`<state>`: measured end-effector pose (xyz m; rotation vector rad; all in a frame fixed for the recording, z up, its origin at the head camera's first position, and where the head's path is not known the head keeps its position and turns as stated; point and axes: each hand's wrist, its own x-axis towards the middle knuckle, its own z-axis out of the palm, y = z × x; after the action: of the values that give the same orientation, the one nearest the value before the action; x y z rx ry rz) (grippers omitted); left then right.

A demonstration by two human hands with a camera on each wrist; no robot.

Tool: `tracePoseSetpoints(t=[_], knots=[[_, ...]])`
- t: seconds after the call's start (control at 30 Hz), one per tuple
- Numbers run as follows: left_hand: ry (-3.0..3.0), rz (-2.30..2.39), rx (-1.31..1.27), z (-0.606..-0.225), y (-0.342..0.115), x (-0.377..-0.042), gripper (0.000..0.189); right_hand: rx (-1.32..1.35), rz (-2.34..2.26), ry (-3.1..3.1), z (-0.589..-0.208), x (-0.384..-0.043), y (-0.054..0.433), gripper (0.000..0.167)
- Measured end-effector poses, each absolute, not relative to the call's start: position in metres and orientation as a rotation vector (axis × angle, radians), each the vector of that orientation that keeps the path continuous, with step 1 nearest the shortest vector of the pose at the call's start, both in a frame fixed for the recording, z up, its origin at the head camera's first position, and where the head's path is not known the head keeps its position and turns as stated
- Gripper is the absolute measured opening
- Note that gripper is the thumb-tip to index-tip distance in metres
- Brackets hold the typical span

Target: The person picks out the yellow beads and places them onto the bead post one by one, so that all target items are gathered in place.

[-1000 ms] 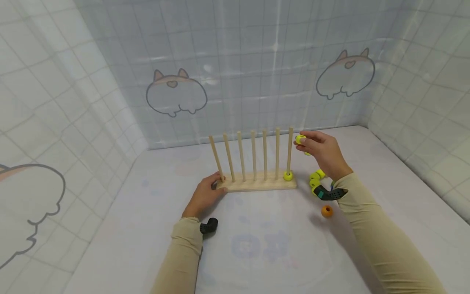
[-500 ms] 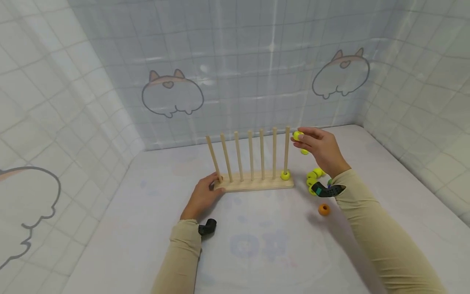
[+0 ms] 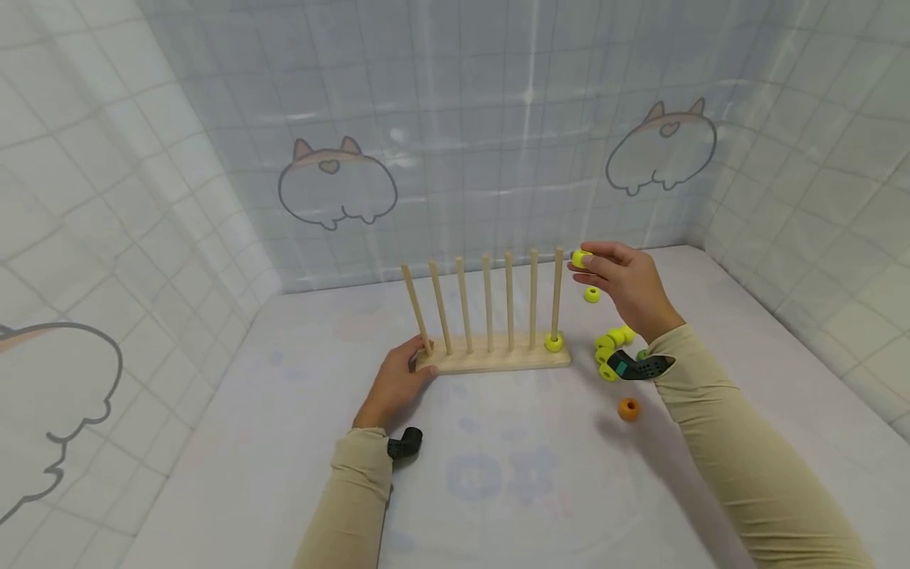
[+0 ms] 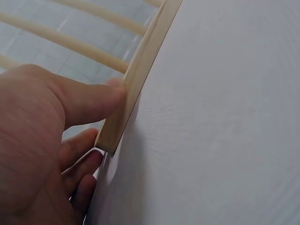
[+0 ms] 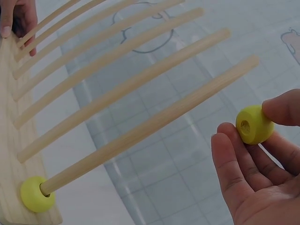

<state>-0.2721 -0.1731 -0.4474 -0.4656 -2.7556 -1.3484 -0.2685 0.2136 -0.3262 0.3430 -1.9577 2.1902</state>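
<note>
A wooden rack (image 3: 490,363) with several upright pegs stands on the white cloth. My left hand (image 3: 398,381) grips its left end, thumb (image 4: 101,101) on the front edge and other fingers behind. Between thumb and fingers, my right hand (image 3: 629,288) pinches a yellow bead (image 5: 254,124), its hole facing the pegs. That bead hangs beside the top of the rightmost peg (image 5: 154,124), apart from it. Another yellow bead (image 5: 36,194) sits threaded at the bottom of this same peg.
Several loose yellow beads (image 3: 606,356) lie right of the rack, with a green bead (image 3: 642,355) partly hidden by the wrist camera. An orange bead (image 3: 629,408) lies nearer. One yellow bead (image 3: 592,294) rests below the right hand. Tile-patterned sheets (image 3: 455,142) enclose the back and sides.
Both hands keep their holds on the rack and the bead. The right hand has risen slightly, still beside the peg top. The whole view has shifted a little.
</note>
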Motion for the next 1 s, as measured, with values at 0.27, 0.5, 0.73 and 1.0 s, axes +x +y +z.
tracePoseSetpoints(t=[0.27,0.5,0.73,1.0], knots=[[-2.772,-1.329,-0.453,-0.451,-0.172,-0.267,0.050,0.346,2.204,-1.937,-0.324,-0.267,0.211,0.040],[-2.786,-1.295,-0.413,-0.451,-0.171,-0.262,0.051,0.363,2.203,-1.937,-0.320,-0.268,0.208,0.040],[-2.806,-1.248,-0.385,-0.450,-0.172,-0.265,0.053,0.397,2.221,-1.892,-0.311,-0.269,0.205,0.040],[-2.824,-1.299,-0.361,-0.447,-0.172,-0.264,0.062,0.409,2.180,-1.922,-0.304,-0.268,0.205,0.040]])
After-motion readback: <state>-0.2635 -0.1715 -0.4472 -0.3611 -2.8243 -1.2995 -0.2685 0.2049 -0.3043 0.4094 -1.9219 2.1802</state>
